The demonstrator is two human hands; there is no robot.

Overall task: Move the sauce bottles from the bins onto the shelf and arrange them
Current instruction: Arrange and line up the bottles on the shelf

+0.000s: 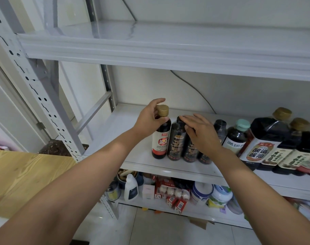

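bottle in hand: we see a dark sauce bottle (pixel 160 137) with a gold cap and a red and white label, standing upright on the middle shelf (pixel 118 131) at the left end of the row.
left hand: our left hand (pixel 149 118) is closed round the neck of that bottle just under the cap, thumb in front, fingers curled behind.
right hand: our right hand (pixel 200 133) is spread flat with the fingers together, lying over the tops of the dark bottles (pixel 177 144) just beside the held one; it grips nothing that we can see.
row to the right: next come a small bottle with a dark cap (pixel 220 129), a bottle with a pale green cap (pixel 238 137), then large jugs with gold caps (pixel 267 137), all upright and packed close, some touching.
middle shelf: white, with bare space to the left of the held bottle.
upper shelf: the white shelf above (pixel 168 48) carries nothing that we can see.
lower shelf: a white bottle (pixel 131 188), red packets (pixel 173 202) and white tubs (pixel 202 192) sit crowded below.
bench: a wooden bench (pixel 23 177) lies at the left, beside the shelf post.
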